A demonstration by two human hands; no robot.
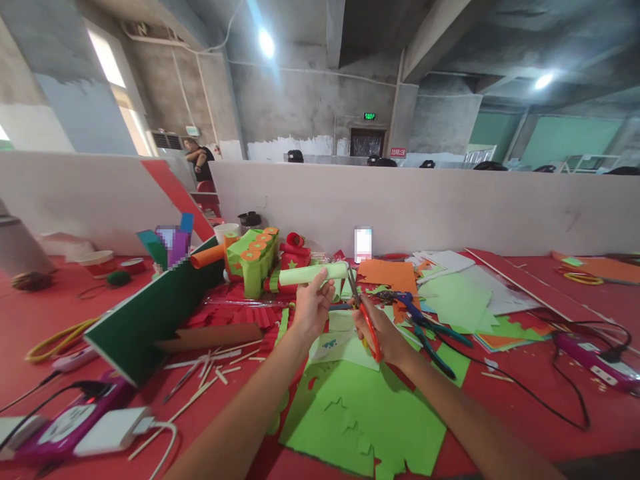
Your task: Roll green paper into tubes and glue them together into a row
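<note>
My left hand is closed round a pale green paper roll, held level above the table. In my right hand is a pair of scissors with orange-red handles, its blades pointing up beside the roll's right end. Whether the blades touch the paper I cannot tell. Below both hands lies a bright green sheet with ragged cut-outs. Behind the roll stand green paper tubes with orange tops, and red rolled pieces lie next to them.
A glue gun and pliers lie right of my hands. Paper scraps spread further right. A dark green board leans at left, near power strips with cables. A white partition borders the table; a person stands beyond.
</note>
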